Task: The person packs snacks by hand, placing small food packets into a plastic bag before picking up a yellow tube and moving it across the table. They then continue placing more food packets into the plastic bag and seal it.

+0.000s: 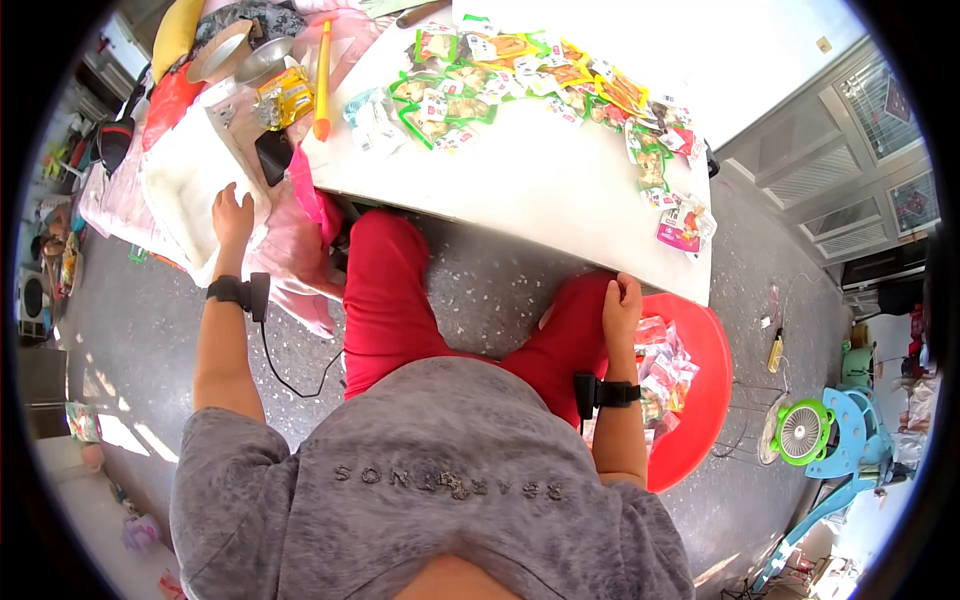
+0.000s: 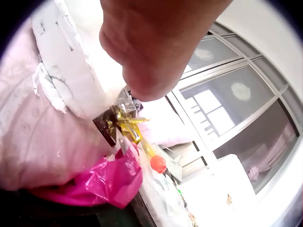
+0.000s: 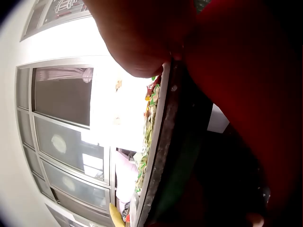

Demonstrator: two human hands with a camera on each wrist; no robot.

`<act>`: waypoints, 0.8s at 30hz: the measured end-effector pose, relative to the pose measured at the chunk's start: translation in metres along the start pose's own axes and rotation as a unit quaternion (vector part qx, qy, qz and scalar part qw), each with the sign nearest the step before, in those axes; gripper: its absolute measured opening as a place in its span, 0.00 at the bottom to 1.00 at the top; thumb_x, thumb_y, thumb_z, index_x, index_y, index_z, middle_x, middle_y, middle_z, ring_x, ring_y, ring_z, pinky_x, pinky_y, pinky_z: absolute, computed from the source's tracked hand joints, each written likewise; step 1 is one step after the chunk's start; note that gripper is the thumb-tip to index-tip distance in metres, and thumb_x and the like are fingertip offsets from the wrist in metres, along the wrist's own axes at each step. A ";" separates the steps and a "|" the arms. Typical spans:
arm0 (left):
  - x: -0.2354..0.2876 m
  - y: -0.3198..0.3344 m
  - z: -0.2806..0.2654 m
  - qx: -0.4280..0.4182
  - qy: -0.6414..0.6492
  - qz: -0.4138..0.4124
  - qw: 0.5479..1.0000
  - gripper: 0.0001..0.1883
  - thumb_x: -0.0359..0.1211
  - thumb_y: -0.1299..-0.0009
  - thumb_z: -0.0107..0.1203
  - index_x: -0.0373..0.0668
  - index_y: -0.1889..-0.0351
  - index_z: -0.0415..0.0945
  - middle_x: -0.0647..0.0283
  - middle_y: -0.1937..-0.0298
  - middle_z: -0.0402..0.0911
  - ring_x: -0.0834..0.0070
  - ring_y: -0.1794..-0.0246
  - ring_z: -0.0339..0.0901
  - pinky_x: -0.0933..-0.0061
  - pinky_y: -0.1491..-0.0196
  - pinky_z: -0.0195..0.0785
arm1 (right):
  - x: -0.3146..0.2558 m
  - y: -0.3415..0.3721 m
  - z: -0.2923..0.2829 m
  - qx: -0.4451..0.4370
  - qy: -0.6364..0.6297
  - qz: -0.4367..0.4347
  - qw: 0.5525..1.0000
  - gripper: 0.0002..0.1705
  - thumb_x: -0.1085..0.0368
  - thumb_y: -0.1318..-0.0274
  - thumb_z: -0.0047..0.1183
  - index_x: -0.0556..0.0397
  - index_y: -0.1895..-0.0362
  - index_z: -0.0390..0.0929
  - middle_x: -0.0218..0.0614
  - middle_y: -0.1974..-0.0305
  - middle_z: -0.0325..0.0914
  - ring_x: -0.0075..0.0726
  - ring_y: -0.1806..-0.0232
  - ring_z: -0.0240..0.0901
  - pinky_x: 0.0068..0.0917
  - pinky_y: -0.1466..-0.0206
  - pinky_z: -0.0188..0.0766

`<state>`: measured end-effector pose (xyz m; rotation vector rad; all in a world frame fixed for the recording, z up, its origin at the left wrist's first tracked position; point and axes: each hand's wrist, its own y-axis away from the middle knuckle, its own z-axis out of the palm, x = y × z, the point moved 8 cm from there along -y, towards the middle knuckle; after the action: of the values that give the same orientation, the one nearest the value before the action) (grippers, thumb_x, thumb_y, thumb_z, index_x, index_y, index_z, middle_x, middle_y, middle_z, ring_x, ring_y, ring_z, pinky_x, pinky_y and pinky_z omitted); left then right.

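Note:
My left hand [image 1: 233, 215], fingers loosely extended, is over a white foam-like box [image 1: 180, 165] on the pink cloth at the left, and no object shows in its grasp. In the left wrist view the hand [image 2: 147, 52] is mostly a dark shape above the box [image 2: 64, 59]. My right hand [image 1: 622, 305] lies by my knee at the table's front edge, its fingers loosely bent with nothing seen in them. Beside its wrist is a red tub [image 1: 705, 400] holding several plastic packets [image 1: 665, 370].
Many small food packets [image 1: 470, 90] lie across the white table [image 1: 480, 185], with a pink packet [image 1: 685, 225] near its right corner. A pink plastic bag [image 1: 312, 195], a yellow wrapper [image 1: 285, 98] and an orange-yellow stick [image 1: 323, 80] are at the left. A green fan [image 1: 803, 432] stands right.

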<state>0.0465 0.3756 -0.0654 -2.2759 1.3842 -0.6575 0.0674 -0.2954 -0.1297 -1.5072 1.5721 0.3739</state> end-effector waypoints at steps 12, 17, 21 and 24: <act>-0.131 -0.007 0.090 -0.277 -0.020 -0.105 0.955 0.16 0.36 0.49 0.48 0.32 0.68 0.70 0.46 0.70 0.74 0.58 0.67 0.72 0.66 0.64 0.63 | -0.031 0.003 0.001 0.023 0.119 -0.135 0.983 0.07 0.71 0.60 0.46 0.58 0.71 0.69 0.45 0.70 0.70 0.49 0.66 0.66 0.36 0.62 0.63; -0.103 -0.008 0.070 -0.312 -0.051 -0.128 0.940 0.16 0.32 0.47 0.39 0.31 0.66 0.70 0.42 0.63 0.71 0.53 0.61 0.70 0.64 0.59 0.62 | -0.033 0.002 0.001 0.022 0.127 -0.130 0.983 0.07 0.72 0.60 0.46 0.57 0.71 0.69 0.43 0.71 0.70 0.48 0.67 0.66 0.37 0.63 0.63; -0.107 -0.011 0.064 -0.252 -0.087 -0.128 0.955 0.15 0.33 0.46 0.38 0.35 0.65 0.69 0.45 0.62 0.71 0.53 0.59 0.68 0.61 0.57 0.60 | -0.034 0.002 0.002 0.015 0.126 -0.124 0.984 0.07 0.72 0.61 0.45 0.57 0.72 0.69 0.43 0.71 0.70 0.48 0.67 0.66 0.37 0.64 0.63; -0.086 -0.016 0.033 -0.174 -0.087 -0.150 0.969 0.14 0.35 0.45 0.38 0.37 0.67 0.69 0.47 0.64 0.72 0.52 0.62 0.69 0.60 0.58 0.60 | -0.036 0.002 0.002 0.019 0.127 -0.126 0.984 0.07 0.72 0.61 0.46 0.57 0.72 0.69 0.43 0.71 0.70 0.48 0.67 0.66 0.37 0.64 0.63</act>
<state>0.0429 0.4623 -0.0995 -2.7809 1.1542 -0.3048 0.0608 -0.2701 -0.1042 -1.7524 1.5446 0.0079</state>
